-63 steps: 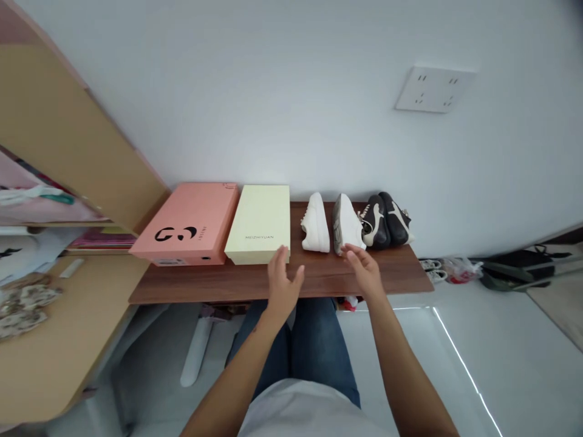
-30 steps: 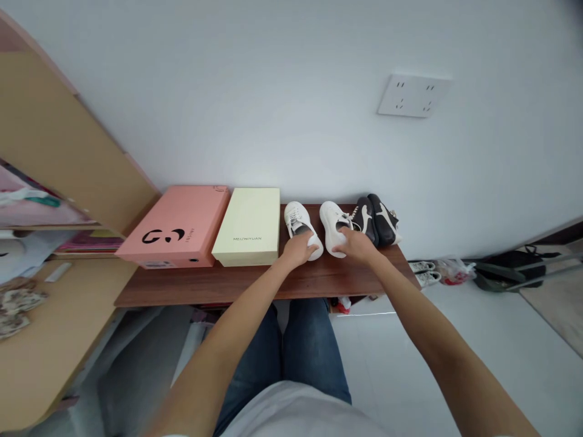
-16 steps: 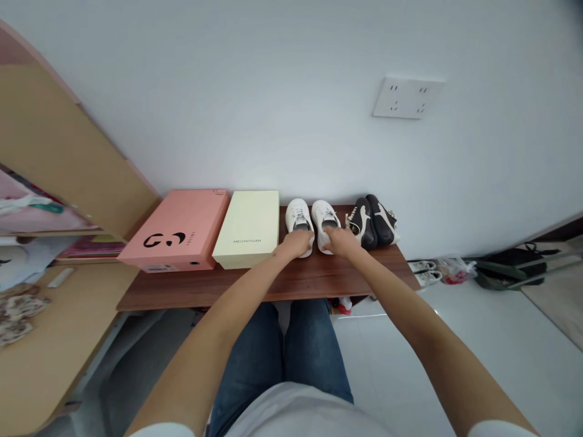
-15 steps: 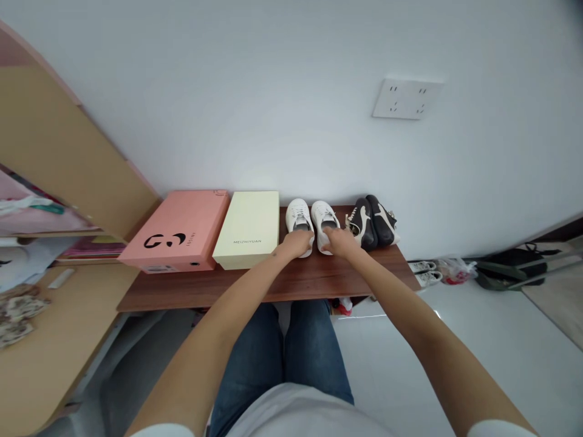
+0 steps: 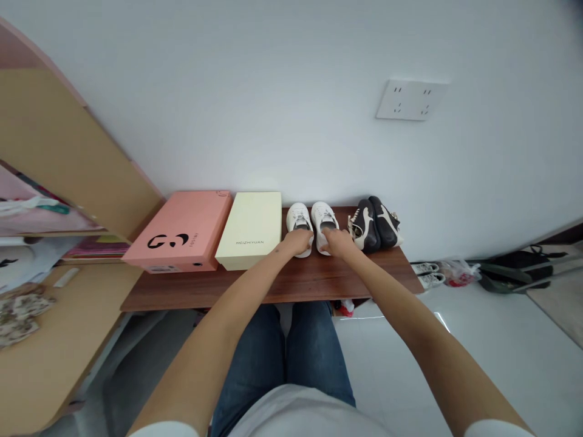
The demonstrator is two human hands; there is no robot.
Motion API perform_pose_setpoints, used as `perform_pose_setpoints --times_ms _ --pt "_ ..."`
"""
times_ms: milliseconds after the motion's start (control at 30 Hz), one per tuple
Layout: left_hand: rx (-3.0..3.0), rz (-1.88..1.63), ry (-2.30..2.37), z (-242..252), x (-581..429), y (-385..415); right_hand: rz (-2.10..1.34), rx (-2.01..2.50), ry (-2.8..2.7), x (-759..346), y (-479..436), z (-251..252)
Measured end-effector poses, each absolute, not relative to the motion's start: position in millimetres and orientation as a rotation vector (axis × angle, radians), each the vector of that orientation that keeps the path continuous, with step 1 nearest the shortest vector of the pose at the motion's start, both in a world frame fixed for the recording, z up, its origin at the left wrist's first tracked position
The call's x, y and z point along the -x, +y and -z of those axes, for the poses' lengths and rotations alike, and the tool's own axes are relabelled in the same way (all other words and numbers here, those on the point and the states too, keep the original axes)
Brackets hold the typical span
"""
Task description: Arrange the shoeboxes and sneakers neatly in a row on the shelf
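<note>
Two white sneakers stand side by side on a brown wooden shelf top (image 5: 328, 284), toes toward the wall. My left hand (image 5: 298, 241) is closed on the heel of the left white sneaker (image 5: 299, 213). The heel of the right white sneaker (image 5: 323, 212) is gripped by my right hand (image 5: 337, 241). Just right of that hand sits a pair of black sneakers (image 5: 370, 224) with white trim, leaning together. To the left lie a pale yellow shoebox (image 5: 252, 221) and a pink shoebox (image 5: 191, 218), both with lids on. My fingers partly hide the sneakers' heels.
A light wooden desk (image 5: 91, 328) adjoins at the left, with a patterned cloth (image 5: 22, 315) on it. White shoes (image 5: 430, 279), a plastic bag (image 5: 459, 272) and a black bag (image 5: 523, 270) are on the floor at right. A socket plate (image 5: 412, 100) is on the wall.
The camera view has shifted slightly, so everything appears a little to the right. Both hands keep hold of the white sneakers, which stay almost in place.
</note>
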State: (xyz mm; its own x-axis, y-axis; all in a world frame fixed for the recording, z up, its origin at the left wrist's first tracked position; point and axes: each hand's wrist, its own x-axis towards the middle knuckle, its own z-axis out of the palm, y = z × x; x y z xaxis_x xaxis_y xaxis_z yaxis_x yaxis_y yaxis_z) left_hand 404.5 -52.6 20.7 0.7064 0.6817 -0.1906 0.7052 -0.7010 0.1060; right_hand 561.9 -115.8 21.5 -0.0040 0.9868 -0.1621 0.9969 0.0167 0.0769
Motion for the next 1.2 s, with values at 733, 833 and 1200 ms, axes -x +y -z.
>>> perform_pose_setpoints --times_ms 733,833,1200 --pt "-2.752 -0.088 1.240 -38 -422 -66 0.075 -2.333 2.309 -587 -120 -46" --pt "-2.737 -0.204 1.129 -40 -442 -73 0.055 -2.435 2.293 -608 -129 -52" --pt "-2.378 -0.224 0.977 2 -547 -113 -0.135 -2.962 2.013 -747 -172 -11"
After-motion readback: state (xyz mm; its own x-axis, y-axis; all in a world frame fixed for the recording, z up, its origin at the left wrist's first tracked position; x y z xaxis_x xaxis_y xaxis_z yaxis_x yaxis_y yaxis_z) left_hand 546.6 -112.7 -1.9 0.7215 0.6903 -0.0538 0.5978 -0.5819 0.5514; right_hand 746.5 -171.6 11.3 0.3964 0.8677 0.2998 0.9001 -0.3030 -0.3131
